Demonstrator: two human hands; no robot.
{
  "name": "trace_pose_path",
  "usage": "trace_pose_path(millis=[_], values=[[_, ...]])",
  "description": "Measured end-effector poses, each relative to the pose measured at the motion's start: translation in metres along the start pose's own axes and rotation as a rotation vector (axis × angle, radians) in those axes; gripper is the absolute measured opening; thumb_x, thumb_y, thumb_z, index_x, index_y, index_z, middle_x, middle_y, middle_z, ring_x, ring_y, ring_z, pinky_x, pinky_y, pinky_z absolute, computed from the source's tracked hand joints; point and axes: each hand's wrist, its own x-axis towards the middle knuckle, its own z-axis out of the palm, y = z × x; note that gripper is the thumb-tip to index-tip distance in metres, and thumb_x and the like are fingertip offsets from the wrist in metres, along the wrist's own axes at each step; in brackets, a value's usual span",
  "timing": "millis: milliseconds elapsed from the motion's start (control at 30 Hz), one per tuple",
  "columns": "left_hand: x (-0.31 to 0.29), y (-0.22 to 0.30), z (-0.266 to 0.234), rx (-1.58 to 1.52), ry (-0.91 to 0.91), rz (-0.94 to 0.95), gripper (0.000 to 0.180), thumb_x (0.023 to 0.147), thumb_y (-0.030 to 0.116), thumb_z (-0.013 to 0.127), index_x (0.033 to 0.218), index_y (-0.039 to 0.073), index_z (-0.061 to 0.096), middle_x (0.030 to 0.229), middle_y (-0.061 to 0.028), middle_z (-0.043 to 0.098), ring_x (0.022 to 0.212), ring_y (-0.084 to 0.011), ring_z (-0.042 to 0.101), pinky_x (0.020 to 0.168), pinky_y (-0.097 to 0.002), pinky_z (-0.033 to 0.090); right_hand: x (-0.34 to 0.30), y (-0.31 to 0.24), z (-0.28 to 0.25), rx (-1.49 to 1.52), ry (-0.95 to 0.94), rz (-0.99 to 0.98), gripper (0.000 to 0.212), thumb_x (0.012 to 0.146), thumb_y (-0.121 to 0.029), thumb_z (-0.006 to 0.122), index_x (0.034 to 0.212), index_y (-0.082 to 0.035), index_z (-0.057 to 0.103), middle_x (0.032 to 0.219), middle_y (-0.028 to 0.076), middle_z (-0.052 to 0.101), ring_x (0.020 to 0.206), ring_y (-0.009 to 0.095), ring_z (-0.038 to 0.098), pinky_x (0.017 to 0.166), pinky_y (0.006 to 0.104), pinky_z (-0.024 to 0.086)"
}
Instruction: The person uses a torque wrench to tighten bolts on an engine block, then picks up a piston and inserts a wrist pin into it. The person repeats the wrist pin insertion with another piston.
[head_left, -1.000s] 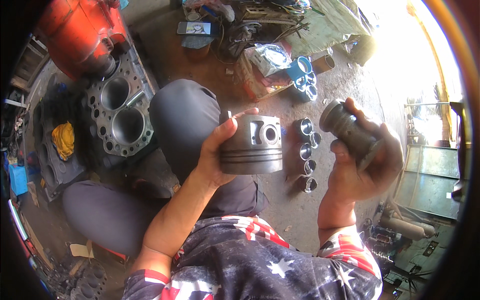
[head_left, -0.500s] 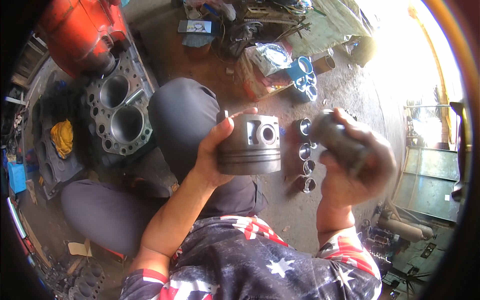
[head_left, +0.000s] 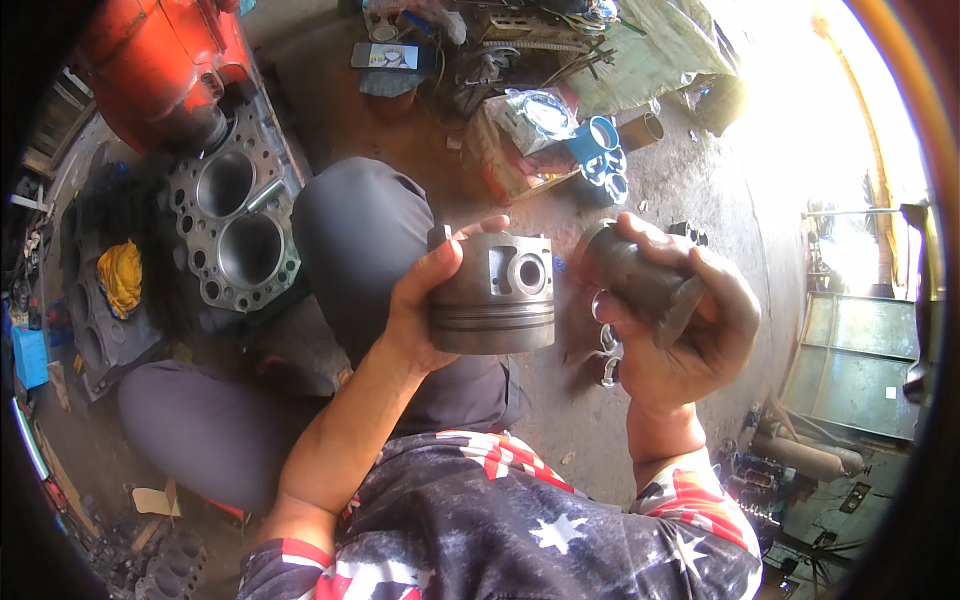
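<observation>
The left hand (head_left: pixel 410 312) grips a metal piston (head_left: pixel 470 300). Just right of it, the right hand (head_left: pixel 708 335) grips a dark part (head_left: pixel 640 278), slanted, one end toward the piston, not touching.

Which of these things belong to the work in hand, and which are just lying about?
In hand:
grey piston, held in the left hand
dark metal part, held in the right hand

Seemingly just lying about:
yellow cloth
phone-like device
blue box
</observation>
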Motion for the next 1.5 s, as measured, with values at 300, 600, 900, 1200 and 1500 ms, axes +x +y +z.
trace_pose_path(millis=[300,600,900,1200,1500], values=[[0.0,-0.001,0.003,-0.003,0.037,0.0,0.084,0.093,0.051,0.065,0.149,-0.005,0.037,0.134,-0.0302,0.058,0.121,-0.0477,0.061,0.102,-0.057,0.052,0.01,-0.002,-0.004,-0.013,0.059,-0.003,0.074,0.076,-0.02,0.089,0.133,-0.001,0.047,0.114,0.022,0.068,0.111,0.042,0.068,0.098,0.0561,0.056],[-0.001,0.0,0.003,0.039,0.05,-0.017,0.085,0.091,0.051,0.068,0.149,-0.002,0.037,0.136,-0.0301,0.056,0.122,-0.0491,0.06,0.101,-0.0594,0.052,0.011,-0.004,-0.005,0.009,0.085,0.009,0.068,0.079,-0.013,0.088,0.134,0.001,0.049,0.115,0.022,0.068,0.113,0.036,0.067,0.1,0.0535,0.055],[0.001,-0.002,0.008,0.158,0.075,-0.024,0.095,0.08,0.042,0.079,0.15,0.001,0.031,0.14,-0.0263,0.051,0.125,-0.0388,0.059,0.105,-0.0515,0.051,0.035,-0.007,-0.034,0.707,-0.297,0.943,0.059,0.071,-0.006,0.068,0.127,0.007,0.058,0.087,0.009,0.063,0.08,0.019,0.062,0.079,0.0307,0.052],[0.001,-0.027,0.017,0.983,0.004,0.258,0.115,0.065,0.021,0.097,0.154,-0.003,0.027,0.132,-0.018,0.059,0.123,-0.0241,0.059,0.108,-0.039,0.046,0.039,-0.023,-0.038,-0.067,-0.715,0.558,0.027,0.079,-0.011,0.082,0.105,-0.003,0.075,0.074,0.009,0.059,0.067,0.026,0.06,0.062,0.0376,0.048],[0.003,-0.042,0.019,1.374,-0.029,0.349,0.126,0.056,0.024,0.1,0.155,-0.001,0.027,0.13,-0.021,0.061,0.121,-0.0289,0.061,0.106,-0.0399,0.049,0.029,-0.009,-0.037,-0.086,-1.005,0.575,0.016,0.079,-0.009,0.078,0.091,-0.001,0.073,0.079,0.014,0.064,0.072,0.035,0.066,0.064,0.0432,0.051]])
